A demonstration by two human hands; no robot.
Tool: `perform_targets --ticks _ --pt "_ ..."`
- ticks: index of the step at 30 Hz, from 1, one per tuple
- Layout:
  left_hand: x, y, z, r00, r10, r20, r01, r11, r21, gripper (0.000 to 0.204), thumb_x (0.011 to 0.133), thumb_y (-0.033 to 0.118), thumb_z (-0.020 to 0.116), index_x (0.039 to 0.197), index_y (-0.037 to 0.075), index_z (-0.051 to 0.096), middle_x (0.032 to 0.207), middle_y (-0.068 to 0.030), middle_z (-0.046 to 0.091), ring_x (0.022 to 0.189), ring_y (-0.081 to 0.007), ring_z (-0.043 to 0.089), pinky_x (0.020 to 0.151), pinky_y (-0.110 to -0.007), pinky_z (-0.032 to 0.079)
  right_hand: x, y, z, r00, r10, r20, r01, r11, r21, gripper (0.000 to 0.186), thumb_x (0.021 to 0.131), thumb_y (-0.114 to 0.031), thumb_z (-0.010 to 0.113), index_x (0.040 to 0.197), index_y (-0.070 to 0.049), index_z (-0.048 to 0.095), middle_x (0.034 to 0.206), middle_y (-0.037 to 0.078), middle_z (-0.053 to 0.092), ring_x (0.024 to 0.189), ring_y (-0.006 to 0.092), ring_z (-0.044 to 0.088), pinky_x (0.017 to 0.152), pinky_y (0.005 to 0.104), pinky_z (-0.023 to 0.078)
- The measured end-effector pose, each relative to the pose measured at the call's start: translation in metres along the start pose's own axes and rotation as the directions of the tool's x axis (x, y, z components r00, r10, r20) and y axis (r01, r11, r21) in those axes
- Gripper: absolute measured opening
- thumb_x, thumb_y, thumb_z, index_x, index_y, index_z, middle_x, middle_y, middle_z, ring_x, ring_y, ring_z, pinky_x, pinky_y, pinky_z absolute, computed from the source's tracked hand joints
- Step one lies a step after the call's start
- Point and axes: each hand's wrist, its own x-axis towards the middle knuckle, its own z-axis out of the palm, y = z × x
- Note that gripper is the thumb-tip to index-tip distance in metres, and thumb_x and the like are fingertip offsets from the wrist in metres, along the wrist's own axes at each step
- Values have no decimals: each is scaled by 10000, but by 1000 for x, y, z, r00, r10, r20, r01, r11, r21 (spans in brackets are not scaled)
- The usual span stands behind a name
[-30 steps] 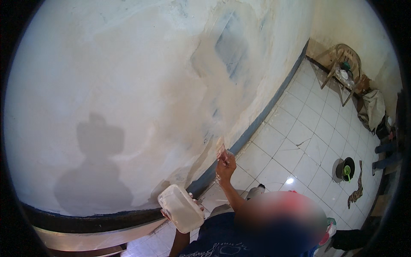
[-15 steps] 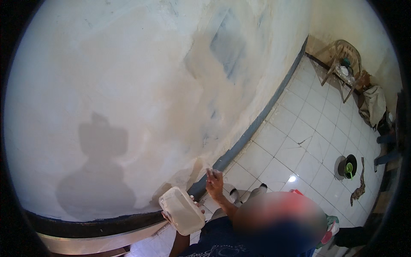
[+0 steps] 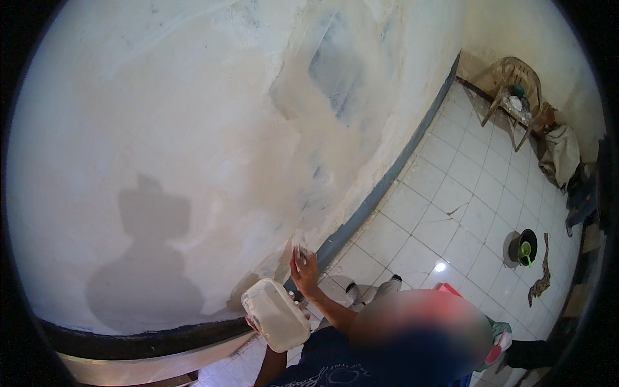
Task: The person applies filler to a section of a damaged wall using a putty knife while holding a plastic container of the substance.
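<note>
My left hand [image 3: 302, 308] grips a white rectangular plastic tub [image 3: 278, 316] from beneath and at its side, with its open top facing up. Pale, creamy material coats the tub's inside. At the lower part of the wall [image 3: 193, 129], just above the dark grey baseboard strip [image 3: 351, 232], is my right hand [image 3: 304, 267]. Its fingers are closed on a small pale thing against the wall, too small and blurred to name. Smeared beige and white patches cover the wall, with bluish-grey areas [image 3: 338, 71] showing through higher up.
White floor tiles [image 3: 445, 187] stretch to the right. A black bucket [image 3: 514, 248] with a green dipper [image 3: 525, 251] stands there beside a brown rag-like strip [image 3: 541, 277]. At the far corner are a plastic chair [image 3: 522, 74] and a pale sack [image 3: 560, 151]. A ledge [image 3: 148, 361] runs lower left.
My right hand has moved left and slightly up, from over the baseboard onto the wall. My left hand holds the tub in nearly the same place.
</note>
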Motion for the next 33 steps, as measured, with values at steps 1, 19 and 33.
perform_targets --ticks 1,19,33 --pt "-1 2 -6 998 -25 57 28 998 -51 1175 637 864 562 1497 130 239 1409 -225 362 1220 -462 440 940 -725 365 -7 -2 -5 1000 -3 29 1 999 54 359 803 32 641 1155 -36 641 1097 162 600 968 334 553 818 426 456" --pt "-1 6 -12 998 -6 68 9 999 -45 1152 649 861 553 1511 166 236 1455 -221 330 1250 -475 426 970 -743 333 -26 -1 1 988 -89 125 85 996 29 525 782 -74 670 1294 -60 552 1284 174 502 1135 380 499 949 488 418" --pt "4 3 -8 1000 7 19 -8 999 31 1233 609 860 606 1462 40 257 1326 -243 418 1183 -453 461 865 -648 465 75 121 2 933 -50 -357 88 992 91 459 847 115 541 1286 -19 574 1048 141 563 916 272 548 780 332 466"
